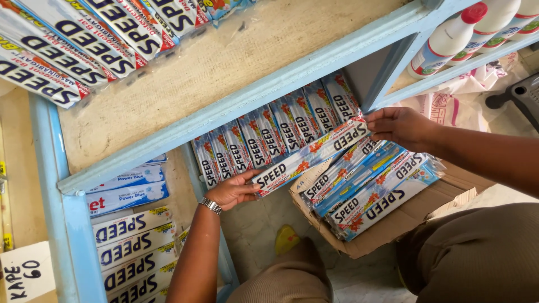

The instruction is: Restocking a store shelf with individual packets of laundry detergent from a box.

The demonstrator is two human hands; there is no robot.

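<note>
Both hands hold one long blue-and-white wrapped soap bar (309, 158) level in front of a low shelf. My left hand (233, 191), with a metal watch at the wrist, grips its left end. My right hand (401, 126) pinches its right end. Behind the bar, a row of several matching bars (269, 140) stands on the lower shelf. Below the held bar, an open cardboard box (393, 219) holds several more of the same bars (370, 193).
The light-blue shelf frame (236, 106) crosses the view, with more bars stacked on top at upper left (73, 39) and at lower left (132, 247). White bottles with red caps (449, 39) stand at upper right. My knees are at the bottom.
</note>
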